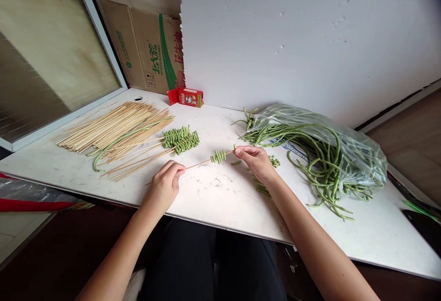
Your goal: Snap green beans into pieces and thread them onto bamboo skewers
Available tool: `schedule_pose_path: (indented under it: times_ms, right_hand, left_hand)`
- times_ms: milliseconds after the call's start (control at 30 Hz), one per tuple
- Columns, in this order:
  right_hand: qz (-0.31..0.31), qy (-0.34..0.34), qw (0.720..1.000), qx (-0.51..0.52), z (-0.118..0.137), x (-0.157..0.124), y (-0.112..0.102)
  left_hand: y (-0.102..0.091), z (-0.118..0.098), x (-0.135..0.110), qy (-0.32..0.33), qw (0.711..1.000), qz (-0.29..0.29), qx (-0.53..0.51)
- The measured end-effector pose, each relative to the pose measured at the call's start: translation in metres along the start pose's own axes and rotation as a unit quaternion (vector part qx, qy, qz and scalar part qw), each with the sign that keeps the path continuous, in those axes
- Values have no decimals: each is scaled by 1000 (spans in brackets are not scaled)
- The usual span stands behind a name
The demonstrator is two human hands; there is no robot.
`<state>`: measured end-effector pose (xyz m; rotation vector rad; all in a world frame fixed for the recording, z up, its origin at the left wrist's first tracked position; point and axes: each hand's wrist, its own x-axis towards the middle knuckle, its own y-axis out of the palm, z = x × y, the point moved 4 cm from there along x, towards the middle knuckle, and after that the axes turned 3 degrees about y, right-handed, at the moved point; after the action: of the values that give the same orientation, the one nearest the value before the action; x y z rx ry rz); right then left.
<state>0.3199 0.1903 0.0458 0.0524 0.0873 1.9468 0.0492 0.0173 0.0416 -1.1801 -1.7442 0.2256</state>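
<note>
My left hand (167, 179) is closed round a thin wooden skewer (198, 165), low over the white table. Several short cut pieces of green bean (218, 156) are threaded crosswise on the skewer's middle. At its far end, my right hand (255, 159) pinches one more bean piece (234, 147) at the tip. Cut bean pieces (274, 161) lie on the table beside and partly behind my right hand and forearm. Left of the held skewer rest filled bean skewers (181, 139), their bare sticks pointing toward me.
A large pile of bare skewers (110, 126) covers the table's left, with a long bean (119, 141) across it. On the right, long beans (324, 154) spill from a clear plastic bag (365, 158). A red box (191, 97) and cardboard carton (148, 48) stand behind.
</note>
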Motion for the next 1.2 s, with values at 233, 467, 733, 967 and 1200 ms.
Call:
schedule_pose_path:
  times_ms: [233,467,733,967,1200]
  right_hand:
    - [16,31,998,43,0,-2,5]
    - [23,-15,999,46,10,-4,8]
    - [16,11,998,53,5,-4,6]
    - [6,31,998,56,-1,-3,6]
    - [9,52,996,74,-5,-3,8]
  left_hand:
    - [-1,-1,1,6,1000,-8,-1]
    - [-1,-3,2,6,1000,-27,-1]
    - [0,-3,2,15,1000,-23,-1]
    - [1,-3,2,24,1000,-14,-7]
    - [1,-2,0,27,1000,-11,-5]
